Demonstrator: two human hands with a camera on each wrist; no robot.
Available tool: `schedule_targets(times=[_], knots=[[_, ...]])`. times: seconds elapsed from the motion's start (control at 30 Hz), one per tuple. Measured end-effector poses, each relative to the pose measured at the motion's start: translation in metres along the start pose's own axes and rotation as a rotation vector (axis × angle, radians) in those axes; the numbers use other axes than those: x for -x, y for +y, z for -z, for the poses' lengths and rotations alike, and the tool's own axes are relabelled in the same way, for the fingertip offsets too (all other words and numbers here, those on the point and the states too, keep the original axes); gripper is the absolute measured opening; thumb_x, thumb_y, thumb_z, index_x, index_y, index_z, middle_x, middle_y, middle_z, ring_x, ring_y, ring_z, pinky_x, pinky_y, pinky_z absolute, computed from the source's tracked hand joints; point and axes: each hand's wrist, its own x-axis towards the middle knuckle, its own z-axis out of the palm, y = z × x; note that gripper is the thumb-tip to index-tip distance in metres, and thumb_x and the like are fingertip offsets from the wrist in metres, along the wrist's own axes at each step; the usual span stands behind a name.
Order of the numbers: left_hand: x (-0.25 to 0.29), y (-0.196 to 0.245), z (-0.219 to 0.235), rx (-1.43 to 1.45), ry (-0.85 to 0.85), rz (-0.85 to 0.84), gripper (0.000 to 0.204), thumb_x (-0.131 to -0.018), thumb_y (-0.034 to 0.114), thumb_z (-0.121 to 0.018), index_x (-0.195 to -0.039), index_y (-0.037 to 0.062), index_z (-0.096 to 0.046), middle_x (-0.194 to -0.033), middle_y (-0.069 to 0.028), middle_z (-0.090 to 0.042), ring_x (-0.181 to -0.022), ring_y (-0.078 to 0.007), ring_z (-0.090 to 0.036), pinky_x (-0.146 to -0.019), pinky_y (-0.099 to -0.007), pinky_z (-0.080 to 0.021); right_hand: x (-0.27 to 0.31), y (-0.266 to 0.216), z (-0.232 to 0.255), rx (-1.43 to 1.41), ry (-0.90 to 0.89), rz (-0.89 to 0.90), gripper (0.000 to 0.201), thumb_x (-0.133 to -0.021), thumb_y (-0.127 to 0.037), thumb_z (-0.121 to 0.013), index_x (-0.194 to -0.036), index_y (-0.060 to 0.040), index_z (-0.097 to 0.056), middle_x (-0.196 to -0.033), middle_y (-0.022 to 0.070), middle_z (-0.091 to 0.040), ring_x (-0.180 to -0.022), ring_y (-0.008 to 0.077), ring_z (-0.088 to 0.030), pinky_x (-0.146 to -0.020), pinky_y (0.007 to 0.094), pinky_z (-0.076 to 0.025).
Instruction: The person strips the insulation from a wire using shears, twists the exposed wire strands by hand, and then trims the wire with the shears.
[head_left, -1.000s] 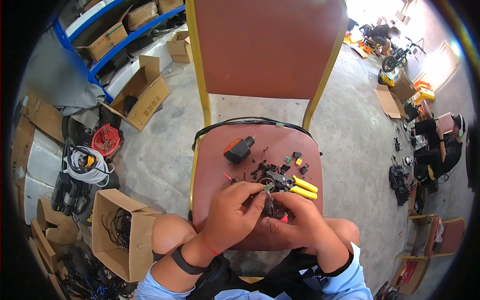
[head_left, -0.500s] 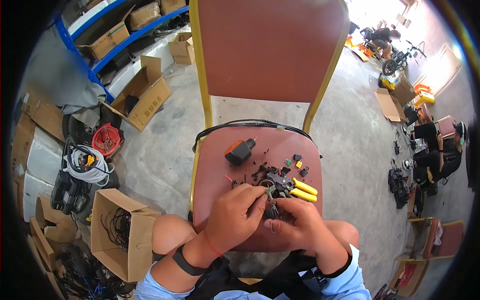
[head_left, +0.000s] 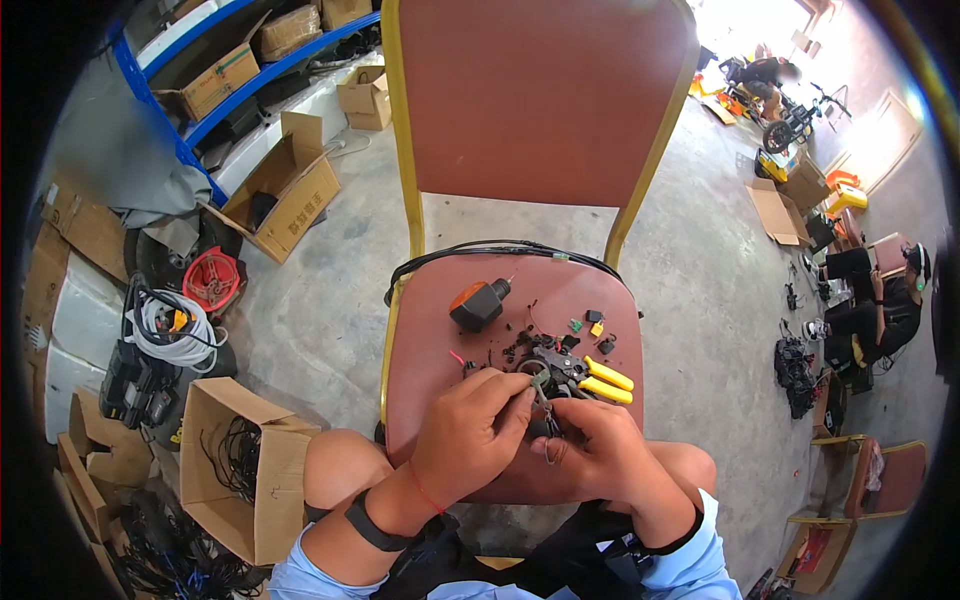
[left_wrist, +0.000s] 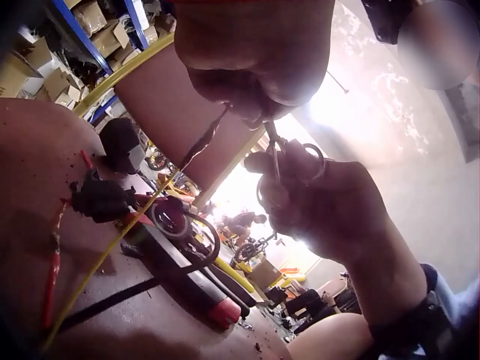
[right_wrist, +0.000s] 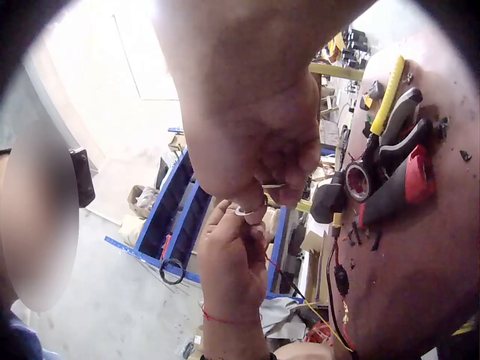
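Above the chair seat (head_left: 430, 330), the left hand (head_left: 465, 425) pinches a small green part (head_left: 541, 380) between thumb and fingertips. The right hand (head_left: 605, 455), close beside it, grips a small metal tool with ring handles, whose rings (left_wrist: 315, 161) show in the left wrist view. The tool's tip is close to the left fingertips; whether it touches the part cannot be told. A yellow wire (left_wrist: 112, 246) runs down from a dark twisted end below the left hand (left_wrist: 255, 60). Yellow-handled pliers (head_left: 607, 382) and red-and-black pliers (left_wrist: 180, 270) lie on the seat.
An orange-and-black lamp (head_left: 478, 305), small connectors (head_left: 596, 328) and black scraps lie on the seat. Black cable (head_left: 500, 245) loops along its back edge. Cardboard boxes (head_left: 240, 470) stand at the left; a seated person (head_left: 890, 305) is at the right.
Both hands stay close together over the seat. Compared with a second ago, the right fingers and the metal tool have shifted slightly right; the left hand still pinches the green part.
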Motion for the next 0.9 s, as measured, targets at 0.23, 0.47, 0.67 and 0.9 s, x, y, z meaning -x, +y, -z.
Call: schedule_targets(times=[0.23, 0.47, 0.67, 0.9], knots=[[0.001, 0.001, 0.001, 0.017, 0.025, 0.036, 0.009, -0.092, 0.004, -0.068, -0.100, 0.0009, -0.068, -0.085, -0.0150, -0.066, -0.072, -0.0343, -0.066, -0.062, -0.0395, -0.051, 0.000, -0.007, 0.001, -0.001, -0.009, -0.042, 0.035, -0.084, -0.018, -0.078, -0.112, -0.0005, -0.068, -0.090, 0.0214, -0.069, -0.088, 0.0422, -0.067, -0.074, 0.0459, -0.052], [0.001, 0.003, 0.002, 0.021, 0.032, 0.087, 0.008, -0.092, 0.005, -0.069, -0.099, 0.0013, -0.068, -0.086, -0.0157, -0.067, -0.073, -0.0347, -0.066, -0.062, -0.0397, -0.052, -0.002, -0.009, -0.001, 0.019, -0.006, -0.079, 0.033, -0.084, -0.014, -0.078, -0.112, 0.0002, -0.068, -0.093, 0.0217, -0.070, -0.091, 0.0431, -0.067, -0.077, 0.0467, -0.052], [-0.001, 0.000, 0.003, 0.015, 0.017, 0.085, 0.010, -0.093, 0.006, -0.068, -0.101, 0.0012, -0.069, -0.088, -0.0156, -0.068, -0.074, -0.0349, -0.067, -0.064, -0.0398, -0.052, -0.003, 0.003, -0.008, -0.052, 0.017, -0.033, 0.037, -0.085, -0.015, -0.078, -0.116, 0.0017, -0.067, -0.095, 0.0215, -0.069, -0.087, 0.0387, -0.067, -0.075, 0.0434, -0.053], [-0.001, -0.002, 0.003, 0.006, -0.023, 0.046, 0.011, -0.091, 0.005, -0.069, -0.102, 0.0020, -0.070, -0.087, -0.0143, -0.068, -0.074, -0.0330, -0.066, -0.064, -0.0387, -0.052, -0.003, 0.011, -0.005, -0.121, 0.008, -0.036, 0.042, -0.085, -0.020, -0.081, -0.117, 0.0026, -0.066, -0.094, 0.0172, -0.067, -0.085, 0.0316, -0.066, -0.076, 0.0397, -0.054]])
